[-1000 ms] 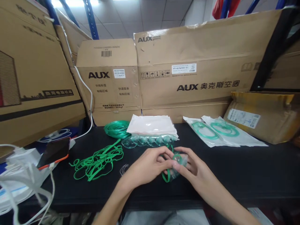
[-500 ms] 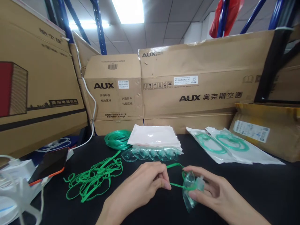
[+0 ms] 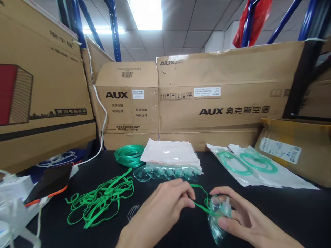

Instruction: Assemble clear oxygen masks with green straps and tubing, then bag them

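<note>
A clear green-tinted oxygen mask [image 3: 216, 220] is gripped in my right hand [image 3: 239, 215], thumb in front and fingers behind its pale connector. A green elastic strap [image 3: 198, 186] runs from the mask to my left hand [image 3: 172, 201], which pinches the loop between thumb and fingers. The strap is slightly slack and bent. Left of my left hand lies a tangled heap of the same green straps [image 3: 103, 194]. Partly hidden behind my left wrist is a small bundle of thin clear or metallic strips [image 3: 133, 212]. Further back, several masks [image 3: 168, 172] stand in a row.
Behind the masks lies a stack of white pouches [image 3: 170, 153], beside a coil of green tubing [image 3: 129, 155]. Packaged tubing [image 3: 240, 165] lies at right near a carton [image 3: 297, 148]. A phone [image 3: 50, 182] and white cables sit at left. Cardboard boxes [image 3: 219, 89] wall the back.
Both hands have moved a little right and down with the mask and strap. The strap has gone from taut to slacker. The thin strips have come into view beside my left wrist.
</note>
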The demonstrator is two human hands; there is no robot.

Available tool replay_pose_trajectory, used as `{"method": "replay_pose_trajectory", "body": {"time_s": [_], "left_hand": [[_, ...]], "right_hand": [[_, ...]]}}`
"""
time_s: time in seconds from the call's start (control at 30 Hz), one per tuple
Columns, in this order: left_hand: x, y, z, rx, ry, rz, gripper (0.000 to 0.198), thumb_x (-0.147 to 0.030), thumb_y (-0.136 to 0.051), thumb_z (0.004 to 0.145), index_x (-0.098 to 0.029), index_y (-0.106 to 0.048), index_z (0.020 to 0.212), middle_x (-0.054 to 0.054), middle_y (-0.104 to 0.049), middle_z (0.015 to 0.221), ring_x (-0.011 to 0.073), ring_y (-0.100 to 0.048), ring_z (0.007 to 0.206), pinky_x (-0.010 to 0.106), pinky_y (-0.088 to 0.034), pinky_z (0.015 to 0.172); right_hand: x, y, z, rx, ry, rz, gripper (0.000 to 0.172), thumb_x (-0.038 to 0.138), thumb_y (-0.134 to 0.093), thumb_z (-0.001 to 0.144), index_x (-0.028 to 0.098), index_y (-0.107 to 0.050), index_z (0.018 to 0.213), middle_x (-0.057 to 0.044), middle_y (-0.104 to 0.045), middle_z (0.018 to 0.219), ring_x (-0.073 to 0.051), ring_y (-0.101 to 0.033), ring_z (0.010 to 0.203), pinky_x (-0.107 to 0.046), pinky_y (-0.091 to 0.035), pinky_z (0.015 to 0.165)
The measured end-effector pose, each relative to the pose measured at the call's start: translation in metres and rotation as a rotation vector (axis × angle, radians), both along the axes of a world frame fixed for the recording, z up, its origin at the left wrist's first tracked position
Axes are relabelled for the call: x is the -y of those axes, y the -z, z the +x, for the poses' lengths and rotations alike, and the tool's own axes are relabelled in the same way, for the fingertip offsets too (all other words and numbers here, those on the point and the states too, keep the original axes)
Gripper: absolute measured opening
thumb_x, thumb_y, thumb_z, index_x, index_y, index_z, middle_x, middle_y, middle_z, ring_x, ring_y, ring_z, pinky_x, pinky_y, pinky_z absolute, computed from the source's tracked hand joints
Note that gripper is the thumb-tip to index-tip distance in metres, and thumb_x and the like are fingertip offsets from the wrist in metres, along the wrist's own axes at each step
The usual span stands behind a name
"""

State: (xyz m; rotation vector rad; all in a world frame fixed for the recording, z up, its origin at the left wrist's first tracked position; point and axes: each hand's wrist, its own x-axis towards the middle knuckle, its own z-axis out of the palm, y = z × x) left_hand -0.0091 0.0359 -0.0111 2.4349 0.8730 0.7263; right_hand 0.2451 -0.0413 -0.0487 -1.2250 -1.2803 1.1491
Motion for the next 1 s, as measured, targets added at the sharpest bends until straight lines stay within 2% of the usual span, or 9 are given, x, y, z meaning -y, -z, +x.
{"method": "replay_pose_trajectory", "body": {"time_s": [0.1,0.23,0.33,0.4,0.53,0.63,0.73,0.9,1.0], "left_hand": [[0.006,0.005,0.014,0.004,0.125,0.045,0.018,-0.017,-0.068,0.104,-0.029,-0.076,0.114,-0.006,-0.074,0.118,0.0129,-0.07,0.107,0.02,-0.047,0.096],[0.008,0.01,0.023,-0.025,0.153,0.079,0.02,-0.012,-0.063,0.106,-0.023,-0.078,0.099,-0.003,-0.076,0.11,0.0135,-0.072,0.099,0.021,-0.049,0.091],[0.003,0.01,0.016,-0.084,0.085,0.101,0.02,-0.01,-0.061,0.105,-0.022,-0.076,0.099,-0.002,-0.075,0.107,0.0146,-0.071,0.097,0.024,-0.05,0.089],[-0.002,0.006,0.006,-0.127,-0.02,0.106,0.021,-0.009,-0.058,0.106,-0.021,-0.074,0.098,-0.001,-0.074,0.106,0.0156,-0.071,0.095,0.026,-0.049,0.087],[-0.01,0.0,-0.009,-0.132,-0.145,0.091,0.024,-0.022,-0.053,0.112,-0.022,-0.073,0.099,0.0,-0.073,0.108,0.0188,-0.07,0.099,0.031,-0.049,0.091],[-0.007,0.002,-0.001,-0.062,-0.082,0.085,0.019,-0.03,-0.055,0.113,-0.029,-0.073,0.119,-0.001,-0.074,0.118,0.02,-0.07,0.11,0.032,-0.049,0.1],[0.002,0.01,0.016,-0.103,0.006,0.12,0.032,-0.03,-0.063,0.109,-0.035,-0.065,0.14,0.0,-0.073,0.125,0.0225,-0.07,0.115,0.034,-0.051,0.103],[0.01,0.016,0.032,-0.211,0.096,0.193,0.013,-0.024,-0.06,0.11,-0.026,-0.068,0.119,0.001,-0.07,0.118,0.0213,-0.071,0.108,0.032,-0.053,0.093],[0.009,0.016,0.032,-0.209,0.101,0.205,0.01,-0.018,-0.063,0.108,-0.024,-0.066,0.115,0.0,-0.069,0.12,0.0196,-0.071,0.107,0.03,-0.052,0.092]], "right_hand": [[-0.004,0.003,-0.004,-0.033,-0.057,-0.016,0.068,0.058,-0.089,0.081,0.033,-0.07,0.141,-0.006,-0.078,0.13,-0.03,-0.07,0.13,-0.036,-0.055,0.11],[-0.011,0.009,-0.007,-0.099,-0.152,0.023,0.075,0.055,-0.093,0.079,0.027,-0.068,0.144,-0.01,-0.079,0.129,-0.028,-0.076,0.12,-0.039,-0.056,0.111],[-0.009,0.006,-0.007,-0.045,-0.137,-0.013,0.073,0.057,-0.09,0.082,0.026,-0.068,0.145,-0.01,-0.079,0.129,-0.03,-0.073,0.126,-0.038,-0.056,0.112],[-0.005,0.001,-0.003,0.048,-0.09,-0.041,0.072,0.059,-0.086,0.085,0.03,-0.066,0.148,-0.009,-0.081,0.124,-0.032,-0.074,0.124,-0.037,-0.059,0.107],[0.0,-0.005,0.004,0.14,-0.04,-0.027,0.072,0.059,-0.084,0.086,0.035,-0.065,0.151,-0.007,-0.082,0.121,-0.032,-0.073,0.124,-0.033,-0.062,0.101],[-0.001,-0.004,0.005,0.112,-0.087,0.001,0.069,0.057,-0.084,0.087,0.034,-0.066,0.15,-0.008,-0.076,0.138,-0.033,-0.068,0.134,-0.036,-0.057,0.111],[-0.004,-0.001,0.003,0.066,-0.137,0.009,0.067,0.054,-0.084,0.088,0.033,-0.066,0.149,-0.009,-0.067,0.151,-0.033,-0.065,0.139,-0.04,-0.051,0.119],[-0.006,0.003,0.001,0.063,-0.131,0.069,0.061,0.05,-0.086,0.088,0.032,-0.07,0.144,-0.009,-0.065,0.15,-0.033,-0.063,0.141,-0.039,-0.052,0.118],[-0.005,0.003,0.0,0.078,-0.122,0.098,0.06,0.049,-0.087,0.087,0.033,-0.071,0.142,-0.009,-0.063,0.154,-0.035,-0.06,0.145,-0.04,-0.052,0.118]]}}
